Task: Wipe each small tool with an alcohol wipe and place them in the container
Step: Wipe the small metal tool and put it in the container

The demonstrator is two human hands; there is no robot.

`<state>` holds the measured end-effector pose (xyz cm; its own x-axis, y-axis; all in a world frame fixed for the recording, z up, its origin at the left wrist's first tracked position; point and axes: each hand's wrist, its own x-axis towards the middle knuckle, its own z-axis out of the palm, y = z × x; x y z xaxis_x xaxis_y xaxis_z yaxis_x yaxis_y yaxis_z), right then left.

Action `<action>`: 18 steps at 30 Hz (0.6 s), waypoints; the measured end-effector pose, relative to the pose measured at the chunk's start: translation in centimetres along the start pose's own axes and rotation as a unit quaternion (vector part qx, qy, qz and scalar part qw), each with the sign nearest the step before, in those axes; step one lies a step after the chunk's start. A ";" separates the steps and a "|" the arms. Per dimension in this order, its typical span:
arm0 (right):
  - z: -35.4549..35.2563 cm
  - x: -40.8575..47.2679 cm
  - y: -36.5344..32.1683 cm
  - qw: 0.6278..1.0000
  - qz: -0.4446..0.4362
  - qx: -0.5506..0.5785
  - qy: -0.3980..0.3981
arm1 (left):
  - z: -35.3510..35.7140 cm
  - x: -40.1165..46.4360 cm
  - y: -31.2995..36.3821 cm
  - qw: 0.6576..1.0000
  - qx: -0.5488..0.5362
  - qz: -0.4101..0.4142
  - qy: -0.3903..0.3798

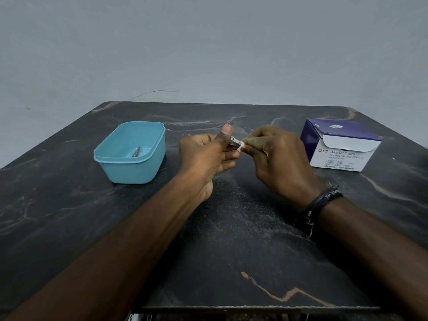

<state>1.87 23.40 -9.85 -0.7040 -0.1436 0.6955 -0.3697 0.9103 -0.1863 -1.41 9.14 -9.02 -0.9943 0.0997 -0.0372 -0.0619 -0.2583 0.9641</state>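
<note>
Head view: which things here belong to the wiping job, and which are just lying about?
Belonging to the job:
- small metal tool, held in the left hand
- white wipe, pinched by the right hand
- blue container, with one metal tool already inside
- alcohol swab box, open

Just lying about:
- dark marble table
- black wristband

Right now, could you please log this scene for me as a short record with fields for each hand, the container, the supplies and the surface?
left hand: holds a small metal tool between thumb and fingers
right hand: pinches a white wipe against the tool's end
container: blue, open, one metal tool already inside
supplies: opened alcohol swabs box, right of the hands
surface: dark marbled table
</note>
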 end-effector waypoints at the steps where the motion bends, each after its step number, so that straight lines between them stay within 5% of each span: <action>1: 0.0 0.0 0.1 1.000 0.002 -0.001 -0.002 | 0.0 0.1 0.0 1.000 -0.008 -0.004 0.001; 18: 0.3 -0.2 0.0 0.998 -0.017 -0.060 0.012 | 0.1 0.6 -0.3 0.999 -0.036 -0.035 0.018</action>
<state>1.87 23.37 -10.20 -0.6772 -0.1680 0.7163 -0.3170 0.9452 -0.0780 -1.94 9.39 -9.30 -0.9897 0.0851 -0.1152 -0.1367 -0.3212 0.9371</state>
